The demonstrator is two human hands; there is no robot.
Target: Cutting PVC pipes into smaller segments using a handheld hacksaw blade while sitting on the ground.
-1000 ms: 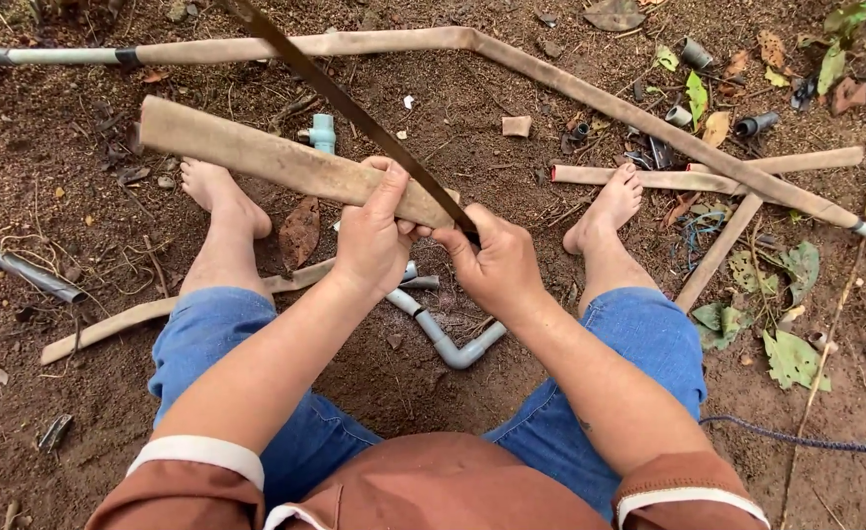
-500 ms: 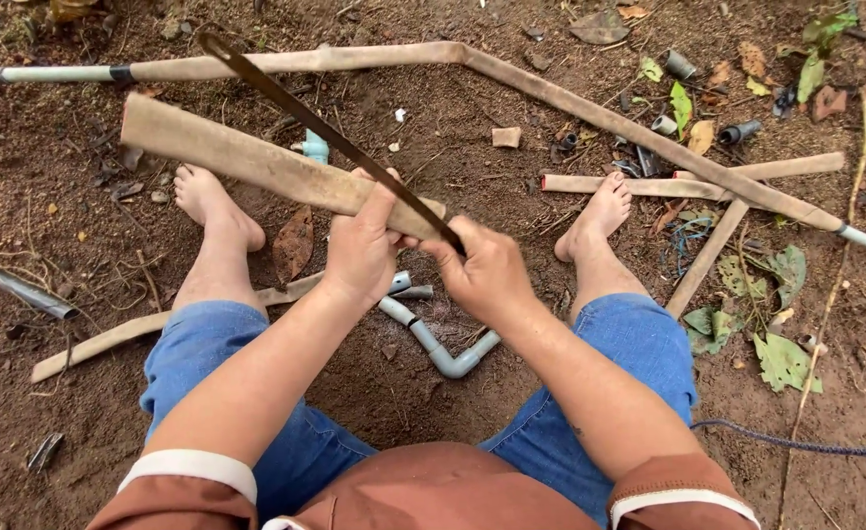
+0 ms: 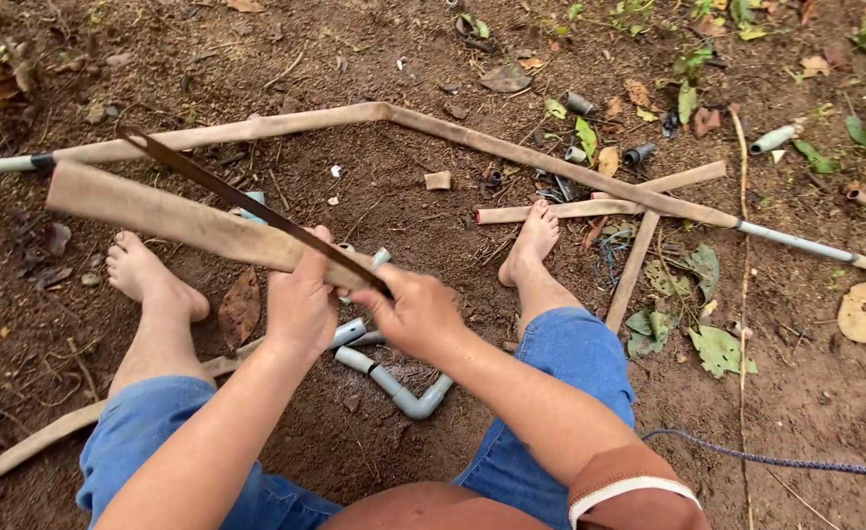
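A: Plank up off the ground, held out over the dirt between the two bare feet, tilted up and away to the left!

B: And the left hand is clamped tight round its near end, fingers fully curled.

A: Right hand closed as well, gripping the near end of the blade, a thin dark strip.

B: Blade crosses right over the plank, its far tip poking out above the top edge.

A: Below the hands, grey pipe with an elbow bend lies in the dirt.

B: Long bent pole stretches across the ground beyond the feet.
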